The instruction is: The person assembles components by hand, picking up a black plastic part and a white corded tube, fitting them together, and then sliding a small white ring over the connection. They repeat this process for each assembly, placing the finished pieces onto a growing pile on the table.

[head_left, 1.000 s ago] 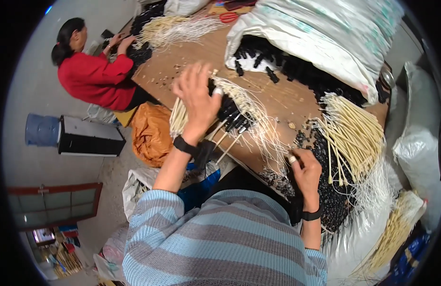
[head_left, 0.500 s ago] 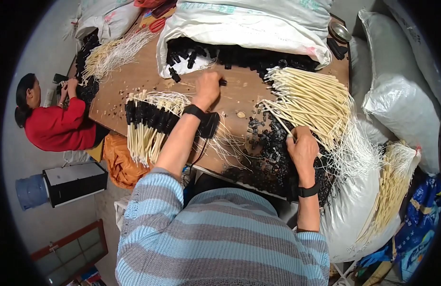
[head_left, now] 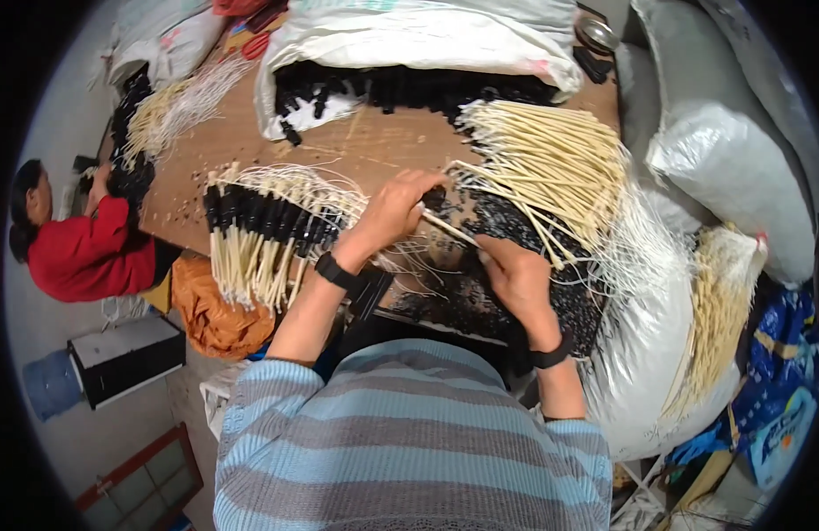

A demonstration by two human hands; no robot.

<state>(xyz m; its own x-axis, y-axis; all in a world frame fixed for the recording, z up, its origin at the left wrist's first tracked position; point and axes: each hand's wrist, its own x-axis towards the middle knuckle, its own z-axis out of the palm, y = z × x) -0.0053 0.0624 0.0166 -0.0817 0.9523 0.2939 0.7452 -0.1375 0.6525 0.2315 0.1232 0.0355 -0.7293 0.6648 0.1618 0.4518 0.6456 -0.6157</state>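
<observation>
My right hand [head_left: 521,276] is closed round a slim cream-coloured stick [head_left: 449,227], which points up and left across the table. The stick's far end reaches the thumb side of my left hand [head_left: 394,212]. My left hand is closed too, and a small black plastic fitting [head_left: 437,194] shows at its fingertips; its fingers hide part of it. Whether stick and fitting touch, I cannot tell. Beyond my right hand lies a pile of similar cream sticks [head_left: 542,164] with white cords. Left of my left forearm, a row of sticks [head_left: 250,265] bears black fittings.
A white woven sack [head_left: 409,44] at the back spills black fittings onto the brown table [head_left: 184,208]. Small black bits [head_left: 507,221] litter the table by my right hand. Stuffed sacks [head_left: 728,150] stand at the right. A person in red [head_left: 91,252] works at the far left.
My left hand has come nearer to my right hand, bringing the black fitting. My right hand has drawn the cream stick left, away from the pile. The whole view has shifted slightly.
</observation>
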